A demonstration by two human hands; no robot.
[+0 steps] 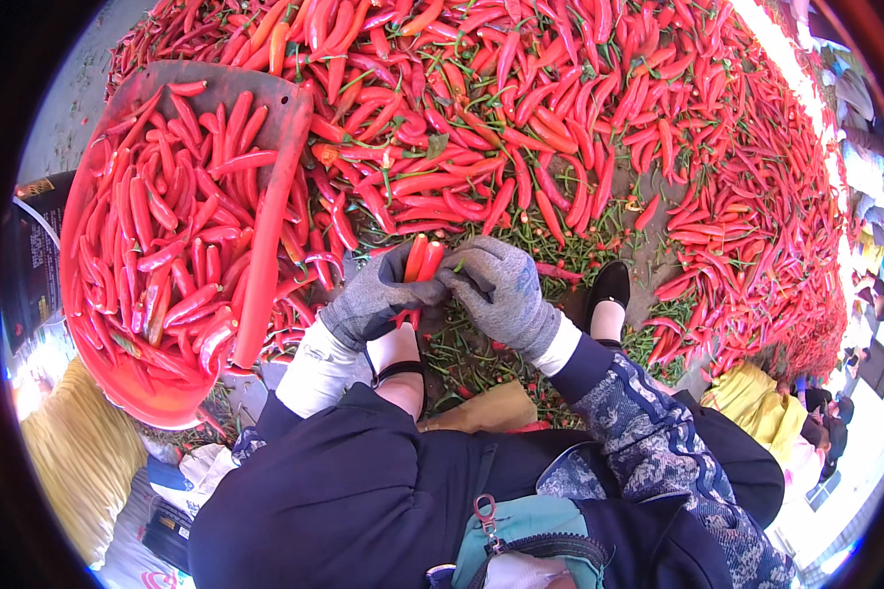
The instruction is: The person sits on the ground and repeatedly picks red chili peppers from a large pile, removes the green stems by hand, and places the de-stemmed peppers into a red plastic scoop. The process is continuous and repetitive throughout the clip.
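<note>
My left hand, in a grey knit work glove, is closed around a few red chili peppers. Their cut, stemless ends point away from me, and their tips show below the fist. Close beside it, my right hand, gloved alike, has its thumb and fingertips pinched together near the peppers. A small green bit shows at those fingertips, apparently a pepper stem. Whether anything else is inside the right hand is hidden. To the left lies a red plastic scoop-shaped dustpan heaped with red chilies, most of them without stems.
A large pile of red chilies, many with green stems, spreads ahead and to the right. Green stems litter the ground between my feet, near a black shoe. Sacks lie at left, and yellow cloth at right.
</note>
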